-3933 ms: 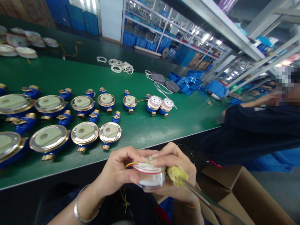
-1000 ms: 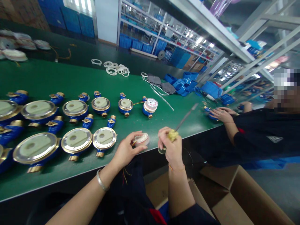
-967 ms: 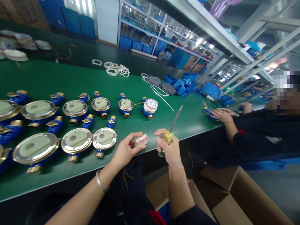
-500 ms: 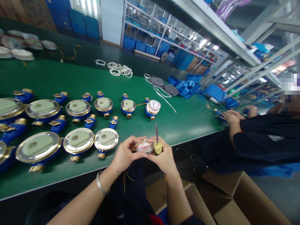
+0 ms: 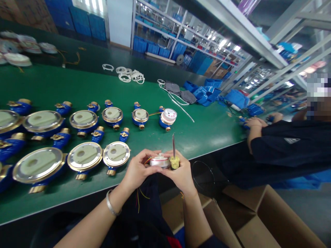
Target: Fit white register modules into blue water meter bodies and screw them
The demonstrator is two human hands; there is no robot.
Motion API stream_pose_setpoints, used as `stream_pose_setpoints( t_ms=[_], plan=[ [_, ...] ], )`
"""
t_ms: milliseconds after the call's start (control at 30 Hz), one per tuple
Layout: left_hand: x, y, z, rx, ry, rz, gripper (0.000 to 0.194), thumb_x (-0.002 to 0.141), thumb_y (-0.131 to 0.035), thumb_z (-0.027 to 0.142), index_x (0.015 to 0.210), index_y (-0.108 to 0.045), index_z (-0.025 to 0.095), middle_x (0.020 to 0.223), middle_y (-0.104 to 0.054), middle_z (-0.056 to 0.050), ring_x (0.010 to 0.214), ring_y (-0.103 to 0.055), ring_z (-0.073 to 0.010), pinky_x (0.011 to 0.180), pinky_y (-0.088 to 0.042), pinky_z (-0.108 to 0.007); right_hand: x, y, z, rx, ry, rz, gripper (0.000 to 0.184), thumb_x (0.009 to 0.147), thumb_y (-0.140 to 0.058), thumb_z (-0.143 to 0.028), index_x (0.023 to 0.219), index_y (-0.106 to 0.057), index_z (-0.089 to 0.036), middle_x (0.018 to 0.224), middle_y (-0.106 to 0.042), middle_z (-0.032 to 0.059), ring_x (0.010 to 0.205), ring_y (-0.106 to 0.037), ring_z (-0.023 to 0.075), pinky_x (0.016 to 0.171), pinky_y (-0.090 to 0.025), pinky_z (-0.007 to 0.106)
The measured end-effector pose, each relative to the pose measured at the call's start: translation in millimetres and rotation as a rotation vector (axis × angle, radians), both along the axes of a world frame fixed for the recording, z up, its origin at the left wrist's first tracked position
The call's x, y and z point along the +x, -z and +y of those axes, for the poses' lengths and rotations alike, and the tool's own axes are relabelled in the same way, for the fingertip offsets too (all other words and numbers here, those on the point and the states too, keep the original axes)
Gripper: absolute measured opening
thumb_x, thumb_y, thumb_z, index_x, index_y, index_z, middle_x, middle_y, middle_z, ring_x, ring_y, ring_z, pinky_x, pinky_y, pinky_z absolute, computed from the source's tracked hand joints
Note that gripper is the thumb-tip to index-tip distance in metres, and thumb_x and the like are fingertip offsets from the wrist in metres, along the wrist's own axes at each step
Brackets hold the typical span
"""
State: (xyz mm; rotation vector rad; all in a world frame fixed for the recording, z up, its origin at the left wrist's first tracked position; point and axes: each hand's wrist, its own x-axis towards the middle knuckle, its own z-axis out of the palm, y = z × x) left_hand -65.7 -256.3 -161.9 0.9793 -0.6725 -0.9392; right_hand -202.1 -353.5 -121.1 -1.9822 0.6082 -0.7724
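Note:
Between my two hands, just over the bench's front edge, is a round white meter register [image 5: 159, 162] with a red line round its side. My left hand [image 5: 138, 170] is closed on its left side, with thin coloured wires [image 5: 139, 198] hanging below the palm. My right hand [image 5: 183, 175] steadies the other side and also keeps a screwdriver [image 5: 174, 162] in its grip, yellow handle low and metal shaft pointing up. Beyond my hands, a blue water meter body [image 5: 165, 124] carries a white dial register [image 5: 170, 114].
Blue and brass water meter bodies [image 5: 116, 154] stand in two rows to the left on the green bench [image 5: 144, 96]. White rings [image 5: 124, 78], grey cloths [image 5: 188, 96] and blue parts [image 5: 204, 94] lie farther back. Cardboard boxes [image 5: 248, 220] sit below right; a co-worker [image 5: 281, 151] works there.
The view has shifted slightly, so the bench items appear a little farther left. Both hands keep their hold on the register, which seems slightly turned; the screwdriver stays in my right hand.

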Motion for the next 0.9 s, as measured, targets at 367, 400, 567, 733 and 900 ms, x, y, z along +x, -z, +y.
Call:
stream_pose_setpoints(
  t_ms=[367,400,567,733,900],
  plan=[
    [0.8,1.9,-2.2,-0.001,-0.006,-0.027,0.043,0.060,-0.089,0.035,0.082,-0.056,0.017,0.112,-0.072,-0.015,0.110,-0.066,-0.0272,0.100,-0.049,-0.045,0.8,2.1,1.2,0.002,0.038,0.017,0.034,0.063,-0.087,-0.027,0.093,-0.071,-0.023,0.092,-0.066,0.0014,0.084,-0.065,0.0171,0.076,-0.051,0.025],
    [1.1,2.9,-2.4,-0.002,-0.004,-0.028,0.043,0.061,-0.088,0.034,0.083,-0.056,0.017,0.112,-0.072,-0.014,0.110,-0.066,-0.0268,0.100,-0.048,-0.045,0.6,2.6,1.1,0.002,0.038,0.023,0.034,0.063,-0.086,-0.027,0.093,-0.071,-0.023,0.091,-0.066,0.0013,0.084,-0.065,0.0171,0.075,-0.051,0.025],
    [1.8,7.9,-4.0,0.002,-0.001,-0.033,0.040,0.063,-0.087,0.035,0.079,-0.054,0.018,0.111,-0.072,-0.014,0.107,-0.067,-0.0263,0.099,-0.048,-0.045,0.4,4.1,0.3,0.002,0.042,0.052,0.033,0.063,-0.086,-0.029,0.090,-0.070,-0.021,0.089,-0.066,0.0010,0.080,-0.064,0.0167,0.074,-0.051,0.026],
    [1.7,3.6,-4.9,0.037,0.006,-0.048,0.044,0.061,-0.087,0.033,0.087,-0.056,0.017,0.113,-0.070,-0.013,0.106,-0.066,-0.0256,0.096,-0.051,-0.042,4.3,6.6,-0.5,0.066,0.073,0.030,0.035,0.062,-0.086,-0.031,0.091,-0.070,-0.020,0.089,-0.068,0.0022,0.079,-0.065,0.0181,0.073,-0.053,0.027],
    [2.9,-5.5,-4.4,0.080,0.055,-0.089,0.047,0.067,-0.082,0.027,0.106,-0.058,0.018,0.116,-0.068,-0.010,0.103,-0.067,-0.0226,0.090,-0.055,-0.036,7.2,6.5,-1.4,0.203,0.077,-0.030,0.046,0.059,-0.087,-0.030,0.100,-0.069,-0.020,0.092,-0.068,0.0034,0.079,-0.065,0.0180,0.071,-0.054,0.027]
  ],
)
